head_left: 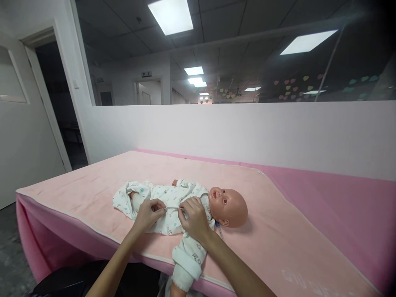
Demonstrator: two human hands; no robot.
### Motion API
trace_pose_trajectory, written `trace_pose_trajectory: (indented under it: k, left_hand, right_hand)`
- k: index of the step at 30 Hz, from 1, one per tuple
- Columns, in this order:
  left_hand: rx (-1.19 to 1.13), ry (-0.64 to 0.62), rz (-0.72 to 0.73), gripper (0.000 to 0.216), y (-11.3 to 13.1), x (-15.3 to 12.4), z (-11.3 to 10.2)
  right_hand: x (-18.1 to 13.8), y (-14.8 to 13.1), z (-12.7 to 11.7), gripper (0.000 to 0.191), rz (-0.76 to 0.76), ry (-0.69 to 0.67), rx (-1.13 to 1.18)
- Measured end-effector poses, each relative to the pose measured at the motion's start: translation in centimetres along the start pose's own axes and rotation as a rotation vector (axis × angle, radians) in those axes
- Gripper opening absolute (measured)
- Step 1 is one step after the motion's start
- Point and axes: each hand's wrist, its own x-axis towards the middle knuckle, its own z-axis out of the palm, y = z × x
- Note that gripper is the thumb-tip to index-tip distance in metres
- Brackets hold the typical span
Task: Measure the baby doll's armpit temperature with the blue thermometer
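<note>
A baby doll [230,206] lies on its back on a pink blanket [93,185], head to the right. It wears a white patterned garment [168,196]. My left hand [149,213] is closed in a pinch on a thin white tie of the garment at the doll's belly. My right hand [194,218] is closed too, pinching the other end of the tie near the doll's chest. The tie runs taut between both hands. One sleeve of the garment [187,266] hangs over the table's near edge.
The blanket covers a long table with a darker pink cover [340,198] to the right. A white half wall [247,132] with glass above stands behind. An open dark doorway [58,107] is at the left. A dark object [68,280] sits below the near edge.
</note>
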Motion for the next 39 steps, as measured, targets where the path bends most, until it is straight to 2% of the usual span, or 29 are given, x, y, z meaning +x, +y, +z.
trace_pose_trajectory:
  k: [5,8,13,18,24,29,34,39]
  left_hand:
    - [0.041,0.088,0.027,0.014,0.2,-0.6,0.6]
    - [0.149,0.132,0.098,0.013,0.5,-1.0,1.0]
    - [0.262,0.101,0.205,0.011,1.1,-1.3,1.1]
    - [0.213,0.087,0.155,0.009,0.9,-1.3,1.1]
    - [0.234,0.228,0.143,0.010,0.9,-1.6,2.3]
    - [0.128,0.215,0.153,0.012,1.0,-2.2,2.1]
    - [-0.057,0.230,0.102,0.014,0.5,-2.3,1.7]
    - [0.001,0.203,0.094,0.019,0.3,-2.3,1.5]
  right_hand:
    - [0.0,0.0,0.0,0.009,-0.006,-0.005,-0.006]
    - [0.1,0.0,0.0,0.009,-0.009,-0.024,-0.009]
    - [0.1,0.1,0.0,0.010,-0.008,-0.030,0.001]
    - [0.1,0.1,0.0,0.010,-0.018,-0.006,0.003]
    - [0.1,0.1,0.0,0.010,-0.016,-0.012,-0.007]
    - [0.1,0.0,-0.1,0.011,0.001,-0.039,-0.004]
    - [0.0,0.1,-0.1,0.010,0.001,-0.037,-0.009]
    - [0.2,0.1,-0.1,0.011,-0.022,-0.059,-0.045]
